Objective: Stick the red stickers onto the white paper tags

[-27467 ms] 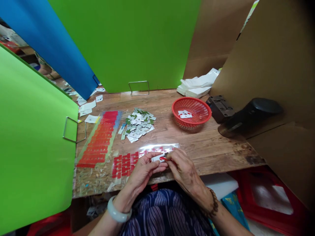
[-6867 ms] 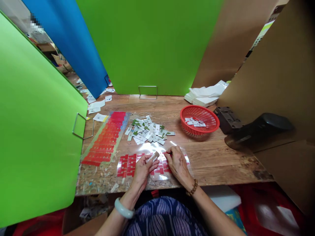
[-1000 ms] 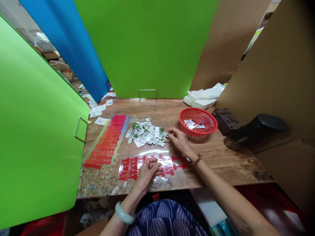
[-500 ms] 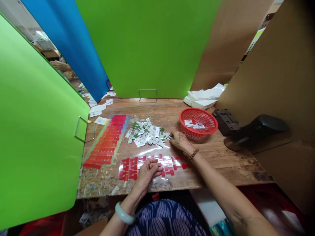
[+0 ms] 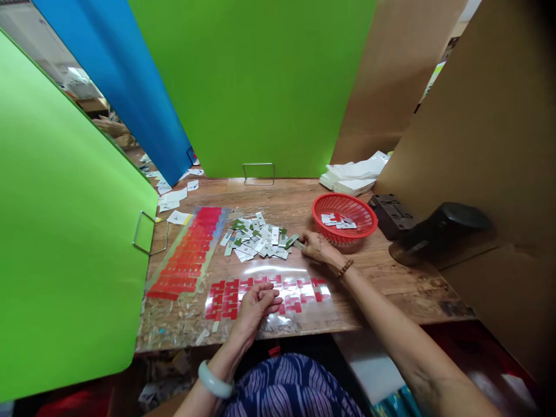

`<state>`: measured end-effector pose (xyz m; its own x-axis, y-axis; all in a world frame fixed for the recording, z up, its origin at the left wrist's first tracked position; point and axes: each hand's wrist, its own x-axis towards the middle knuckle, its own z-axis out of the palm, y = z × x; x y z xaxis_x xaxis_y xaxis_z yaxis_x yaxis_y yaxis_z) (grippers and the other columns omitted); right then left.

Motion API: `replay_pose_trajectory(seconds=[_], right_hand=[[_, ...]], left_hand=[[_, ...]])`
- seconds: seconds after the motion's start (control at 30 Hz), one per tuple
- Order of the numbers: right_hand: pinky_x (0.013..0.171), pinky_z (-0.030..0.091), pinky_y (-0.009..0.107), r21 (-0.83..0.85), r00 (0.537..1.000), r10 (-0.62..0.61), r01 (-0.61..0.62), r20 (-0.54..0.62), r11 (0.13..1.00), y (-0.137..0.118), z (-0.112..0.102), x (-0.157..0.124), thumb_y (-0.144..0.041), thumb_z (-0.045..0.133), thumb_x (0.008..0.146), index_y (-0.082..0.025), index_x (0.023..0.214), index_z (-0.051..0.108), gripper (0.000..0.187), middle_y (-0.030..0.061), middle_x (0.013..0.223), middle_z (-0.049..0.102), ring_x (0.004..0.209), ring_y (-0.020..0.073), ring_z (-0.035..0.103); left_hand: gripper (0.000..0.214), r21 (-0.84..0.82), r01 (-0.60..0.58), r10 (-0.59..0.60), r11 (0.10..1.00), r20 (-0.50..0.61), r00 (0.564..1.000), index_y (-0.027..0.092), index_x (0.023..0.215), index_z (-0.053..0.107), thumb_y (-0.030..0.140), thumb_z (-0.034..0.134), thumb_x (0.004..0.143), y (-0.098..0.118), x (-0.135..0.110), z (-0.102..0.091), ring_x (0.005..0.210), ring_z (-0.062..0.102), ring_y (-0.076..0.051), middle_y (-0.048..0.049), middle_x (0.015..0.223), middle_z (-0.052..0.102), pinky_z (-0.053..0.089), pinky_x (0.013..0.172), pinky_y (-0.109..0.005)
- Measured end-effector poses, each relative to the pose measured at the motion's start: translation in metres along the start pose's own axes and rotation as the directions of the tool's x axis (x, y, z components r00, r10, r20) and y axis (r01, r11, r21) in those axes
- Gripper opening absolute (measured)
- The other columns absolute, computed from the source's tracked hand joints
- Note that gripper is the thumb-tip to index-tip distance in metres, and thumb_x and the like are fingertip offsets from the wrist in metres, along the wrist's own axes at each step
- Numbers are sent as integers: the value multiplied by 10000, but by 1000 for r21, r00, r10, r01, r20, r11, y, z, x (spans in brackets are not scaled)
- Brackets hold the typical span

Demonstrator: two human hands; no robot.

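Note:
My right hand (image 5: 317,246) reaches to the right edge of the pile of small white and green cards (image 5: 256,237), with its fingers pinched on one card (image 5: 299,244) at the pile's edge. With fingers curled, my left hand (image 5: 257,302) rests on the clear sheet of red stickers (image 5: 304,291) near the table's front edge; nothing shows in it. A red basket (image 5: 344,216) with a few finished cards stands just right of my right hand.
A second sheet of red stickers (image 5: 189,253) lies at the left. Green and blue panels (image 5: 256,81) wall the wooden table (image 5: 391,272) at back and left, cardboard at right. White bags (image 5: 354,175) are stacked behind the basket, and a black device (image 5: 434,231) sits at right.
My right hand has come down from above the pile's right edge and closed on a card there. My left hand stays curled on the sticker sheet.

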<state>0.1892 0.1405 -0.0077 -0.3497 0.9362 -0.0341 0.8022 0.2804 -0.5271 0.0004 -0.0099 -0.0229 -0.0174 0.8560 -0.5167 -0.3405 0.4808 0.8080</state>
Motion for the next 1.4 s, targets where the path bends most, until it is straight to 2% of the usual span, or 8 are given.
replay_pose_trajectory(seconds=[0.2, 0.3, 0.43, 0.63, 0.7, 0.9, 1.13, 1.4], right_hand=[[574, 315, 222, 27, 991, 11, -7, -135, 1000, 0, -8, -22, -195, 507, 741, -137, 717, 585, 100, 47, 692, 584, 651, 134, 490], [562, 328, 225, 250, 973, 44, 15, -228, 968, -12, -1, -43, -242, 523, 749, -160, 707, 556, 98, 14, 664, 548, 618, 125, 466], [519, 360, 210, 774, 992, 103, -11, -70, 633, -43, 26, -71, -304, 624, 684, -173, 700, 516, 170, -31, 632, 512, 557, 100, 461], [510, 363, 198, 898, 996, 50, -84, 69, 432, -72, 51, -92, -282, 644, 683, -178, 740, 499, 188, -46, 649, 510, 551, 83, 469], [520, 373, 204, 880, 997, 34, -79, 72, 468, -68, 52, -95, -275, 614, 713, -182, 809, 518, 164, -29, 708, 546, 574, 92, 489], [626, 387, 255, 521, 962, 127, 18, -241, 853, -37, 52, -104, -164, 500, 770, -175, 761, 550, 52, 7, 717, 541, 668, 140, 504], [636, 392, 267, 400, 969, 0, 103, -249, 911, -27, 49, -99, -89, 492, 746, -184, 779, 545, 114, 20, 778, 521, 700, 151, 495], [693, 389, 296, 275, 966, -9, 83, -260, 958, -34, 49, -107, -75, 427, 806, -190, 831, 534, 159, 46, 836, 504, 776, 176, 478]], left_hand=[[351, 11, 5, -4, 1000, -38, 999, 105, 960, 538, 228, 707, 678, 3, 0, 6, 688, 663, -150, -112, 869, 664, 529, 660, -261], [386, -12, 13, -14, 1000, -46, 999, 113, 961, 560, 266, 728, 649, 6, 1, 15, 668, 660, -144, -103, 870, 665, 525, 642, -256], [351, -113, -78, 78, 991, 1, 997, 128, 939, 609, 314, 713, 660, 9, 0, 28, 728, 653, -138, -81, 878, 668, 507, 671, -238], [207, -221, -171, 182, 960, 30, 983, 99, 745, 637, 271, 711, 658, 16, -2, 25, 647, 623, -109, -35, 707, 659, 492, 658, -217], [197, -245, -161, 168, 956, 6, 986, 106, 721, 616, 256, 719, 646, 18, -1, 19, 643, 623, -108, -28, 694, 654, 495, 650, -219], [223, -170, -105, 96, 980, -62, 994, 117, 739, 570, 257, 712, 639, 18, 2, 5, 544, 608, -105, -24, 679, 645, 503, 531, -222], [238, -103, -74, 77, 992, 28, 997, 103, 725, 581, 317, 678, 685, 11, 7, 6, 396, 491, -37, 0, 566, 598, 394, 381, -136], [304, -67, -2, 4, 998, 33, 999, 84, 841, 605, 228, 744, 614, 2, 8, 10, 552, 634, -108, -78, 691, 680, 511, 550, -187]])
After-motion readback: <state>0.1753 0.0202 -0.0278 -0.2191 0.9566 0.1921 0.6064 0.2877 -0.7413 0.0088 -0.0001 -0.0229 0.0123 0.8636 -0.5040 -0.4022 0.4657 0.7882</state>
